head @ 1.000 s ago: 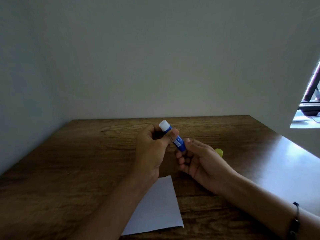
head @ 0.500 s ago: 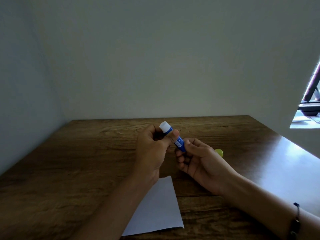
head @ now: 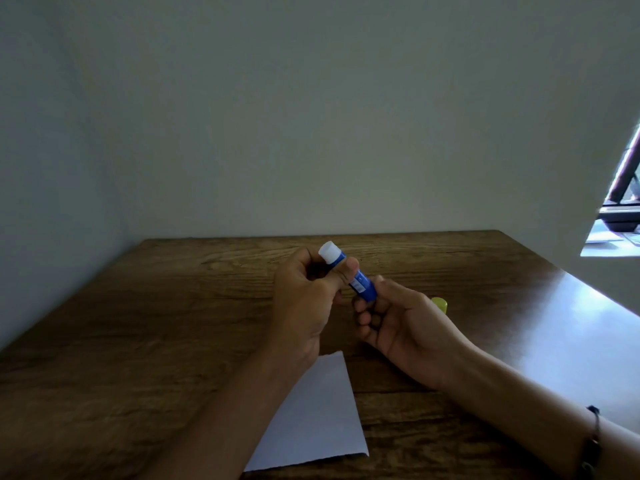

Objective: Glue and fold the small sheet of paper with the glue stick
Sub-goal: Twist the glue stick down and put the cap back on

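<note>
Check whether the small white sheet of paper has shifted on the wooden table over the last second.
No. The small white sheet of paper lies in the same spot against the wooden table's grain, its far corner just under the left hand.

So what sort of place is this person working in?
Most likely a plain room at home or in an office: a wooden table pushed into a corner of bare walls, and a window at far right. On the table lies only a paper sheet.
</note>
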Tool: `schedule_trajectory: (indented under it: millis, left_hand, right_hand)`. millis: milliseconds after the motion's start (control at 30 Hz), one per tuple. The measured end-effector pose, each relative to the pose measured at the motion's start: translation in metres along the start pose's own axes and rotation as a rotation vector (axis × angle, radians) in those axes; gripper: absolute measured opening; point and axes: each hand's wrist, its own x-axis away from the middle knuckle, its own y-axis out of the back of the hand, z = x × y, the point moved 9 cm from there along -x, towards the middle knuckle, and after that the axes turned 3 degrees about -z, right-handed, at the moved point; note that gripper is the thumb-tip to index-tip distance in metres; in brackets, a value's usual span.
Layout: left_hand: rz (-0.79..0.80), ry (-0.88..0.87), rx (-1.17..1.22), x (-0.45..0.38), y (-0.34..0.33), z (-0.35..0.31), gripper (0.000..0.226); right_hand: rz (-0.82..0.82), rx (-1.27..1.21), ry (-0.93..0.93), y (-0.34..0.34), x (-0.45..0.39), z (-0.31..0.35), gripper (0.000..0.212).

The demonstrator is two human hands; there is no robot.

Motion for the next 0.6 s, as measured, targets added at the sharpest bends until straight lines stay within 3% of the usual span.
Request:
schedule_trajectory:
  millis: [100, 367, 500, 600]
  left_hand:
    - [-0.008, 0.001, 0.004, 0.0005, 0.0011, -0.0009, 0.009]
    - [0.001, -0.003, 0.002, 0.0003, 0.0000, -0.0015, 0.009]
    - [-0.004, 0.002, 0.026, -0.0002, 0.0005, -0.0011, 0.009]
    - [0.006, -0.007, 0.021, 0.0001, -0.0009, -0.0005, 0.009]
  right_hand:
    - [0.001, 0.000, -0.044, -0.0002, -0.0001, -0.0049, 0.035]
    - [0.007, 0.040, 0.056, 0.0001, -0.0009, 0.0043, 0.016]
    - [0.011, 0.019, -0.014, -0.0014, 0.0000, -0.0022, 0.034]
    - [-0.009, 0.045, -0.006, 0.0011, -0.0004, -0.0015, 0.029]
